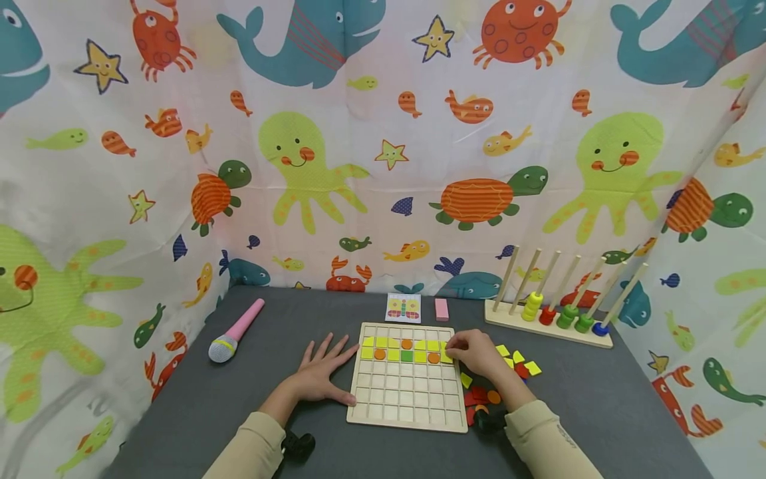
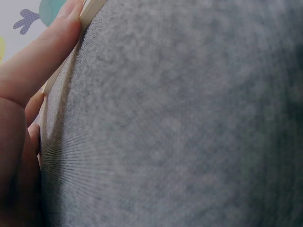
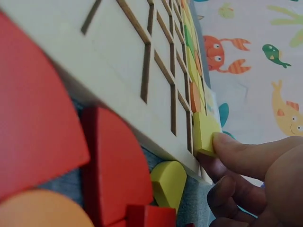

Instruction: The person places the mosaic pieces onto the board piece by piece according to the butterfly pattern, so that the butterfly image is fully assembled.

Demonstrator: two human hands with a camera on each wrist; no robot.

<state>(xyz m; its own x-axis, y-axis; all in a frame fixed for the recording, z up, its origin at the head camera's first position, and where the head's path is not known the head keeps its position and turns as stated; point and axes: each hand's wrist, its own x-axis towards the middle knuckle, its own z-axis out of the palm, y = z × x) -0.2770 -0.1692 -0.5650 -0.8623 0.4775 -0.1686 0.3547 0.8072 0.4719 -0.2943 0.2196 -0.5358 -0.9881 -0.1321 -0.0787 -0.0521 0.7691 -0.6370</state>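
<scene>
A wooden grid board [image 1: 406, 417] lies on the table, with two adjoining rows of yellow squares, orange rounds and one green square [image 1: 407, 356] near its far side. My right hand [image 1: 475, 352] is at the board's right edge. Its thumb and fingers pinch a yellow square tile [image 3: 206, 132] over the last cell of the nearer filled row, tilted in the right wrist view. My left hand [image 1: 320, 376] is spread out, thumb and fingertips at the board's left edge. Beside the board's right edge lie loose red pieces [image 3: 116, 165] and a yellow piece [image 3: 169, 184].
A printed pattern card [image 1: 403, 308] and a pink block [image 1: 441, 309] lie behind the board. At the back right stands a peg rack [image 1: 547, 324] with coloured rings. A pink toy microphone [image 1: 236, 332] lies at left. More yellow pieces [image 1: 532, 368] are scattered past my right wrist.
</scene>
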